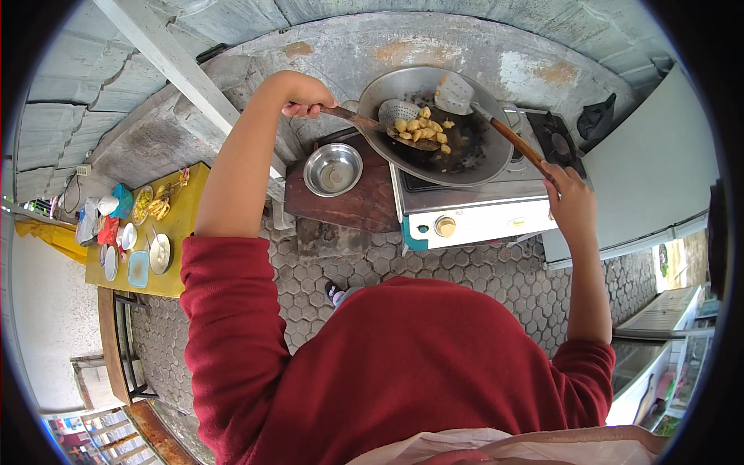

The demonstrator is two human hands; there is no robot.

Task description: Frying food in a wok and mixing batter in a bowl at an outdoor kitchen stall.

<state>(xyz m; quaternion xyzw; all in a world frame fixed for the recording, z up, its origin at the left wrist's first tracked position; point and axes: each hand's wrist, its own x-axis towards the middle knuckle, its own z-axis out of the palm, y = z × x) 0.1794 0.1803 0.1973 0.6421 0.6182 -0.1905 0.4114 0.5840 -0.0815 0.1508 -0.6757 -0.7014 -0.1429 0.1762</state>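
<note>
My left hand [309,97] grips the wooden handle of a perforated skimmer [400,109], its head inside a large wok [378,145]. Golden fried pieces [423,129] are gathered on and around the skimmer. The wok holds dark oil [474,142] with dark bits floating in it. In my right hand [572,190] is the wooden handle of a slotted metal turner [454,95]. The turner's blade lies over the far side of the wok, apart from most of the pieces. Beneath the wok is a gas stove [479,224] with a knob on its front.
Left of the stove, a steel bowl [332,170] stands on a dark wooden table [354,206]. A yellow table [189,197] farther left carries bananas [160,204], a bowl of pale mixture [160,254] and several dishes. A white post [174,64] slants near my left arm. A pale panel [651,168] stands right.
</note>
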